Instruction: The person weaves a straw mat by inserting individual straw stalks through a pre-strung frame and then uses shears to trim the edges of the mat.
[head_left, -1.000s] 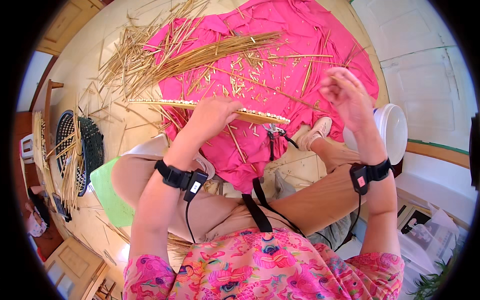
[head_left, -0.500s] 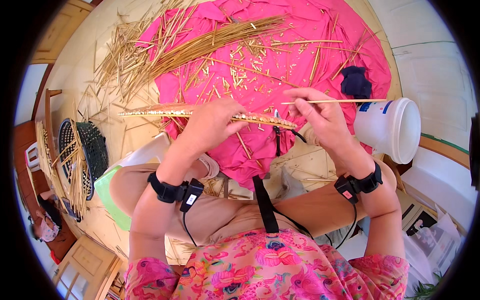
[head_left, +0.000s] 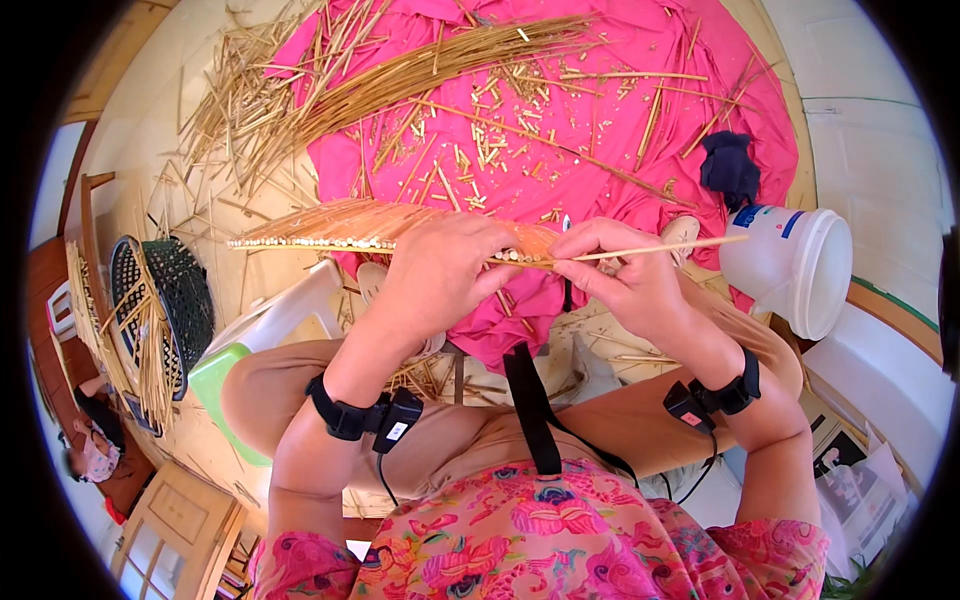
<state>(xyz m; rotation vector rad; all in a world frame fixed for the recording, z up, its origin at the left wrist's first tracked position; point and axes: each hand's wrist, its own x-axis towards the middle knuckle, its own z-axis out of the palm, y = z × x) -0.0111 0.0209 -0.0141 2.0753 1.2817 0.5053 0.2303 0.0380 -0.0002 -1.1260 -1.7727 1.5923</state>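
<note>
My left hand (head_left: 445,272) is closed around the near edge of a flat panel of straw stalks (head_left: 335,222) laid side by side, with the pale cut ends in a row facing me. Its fingers and thumb cover part of that edge. Between thumb and fingers, my right hand (head_left: 630,278) pinches a single thin straw stalk (head_left: 705,242), which points out to the right. The stalk's left end meets the panel's right end; whether it is inserted there I cannot tell. Both hands are close together above my lap.
A pink cloth (head_left: 590,125) on the floor bears a long straw bundle (head_left: 450,68) and scattered cut bits. On the right are a dark blue cloth (head_left: 730,170) and a tipped white bucket (head_left: 765,262). Left stand a dark basket (head_left: 185,290) with straw and another person (head_left: 95,450).
My right hand has moved left and down, bringing the stalk's end to the panel. The panel has tilted, so more of its upper face shows. My left hand has shifted slightly right.
</note>
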